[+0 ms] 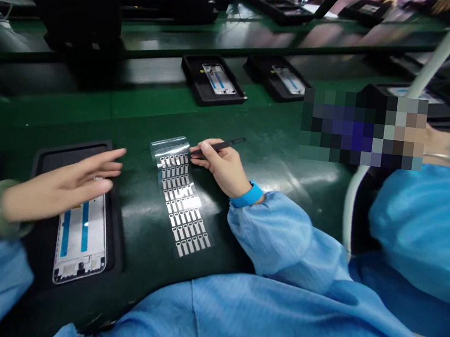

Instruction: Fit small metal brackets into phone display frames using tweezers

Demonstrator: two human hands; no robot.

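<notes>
My right hand pinches a pair of black tweezers, their tip end at the top right corner of a clear sheet of small silver stickers. The sheet's upper end, a bare film, curls up from the green bench. My left hand is stretched out flat with its fingers pointing right, above a phone frame with two blue strips. That frame lies in a black tray. The hand covers the frame's upper part, and I cannot tell whether it touches it.
Two black trays with phone frames, a nearer-left one and another, stand at the back of the green bench. A white curved pole rises on the right, beside a co-worker in a blue sleeve. Dark stacked trays stand back left.
</notes>
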